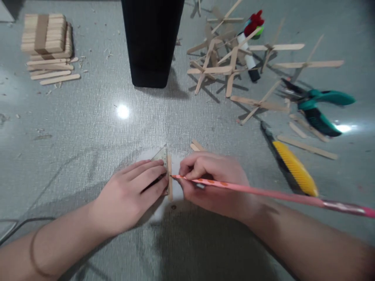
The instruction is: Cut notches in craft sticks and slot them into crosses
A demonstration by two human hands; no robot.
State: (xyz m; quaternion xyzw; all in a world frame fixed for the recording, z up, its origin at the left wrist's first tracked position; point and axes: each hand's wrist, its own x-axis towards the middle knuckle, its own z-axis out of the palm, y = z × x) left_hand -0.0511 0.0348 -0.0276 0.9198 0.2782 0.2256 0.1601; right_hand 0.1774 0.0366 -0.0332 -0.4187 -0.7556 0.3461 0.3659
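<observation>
Near the front of the table, a clear triangle ruler [160, 155] lies along a thin wooden craft stick [170, 187]. My left hand [136, 189] holds the ruler down, its fingers bent over it and partly hiding it. Pinched in my right hand [215, 181] is a pink pencil [263, 191] with orange spots. The pencil's tip touches the stick around its middle. Part of another craft stick [197, 146] shows just beyond my right hand.
A black box-like object [152, 47] stands at the back. Stacked craft sticks [52, 33] lie back left. Crossed-stick pieces [205, 70], a white tube [249, 60], green-handled pliers [319, 101] and a yellow-and-black cutter knife [293, 166] are on the right. A cable [29, 220] runs at left.
</observation>
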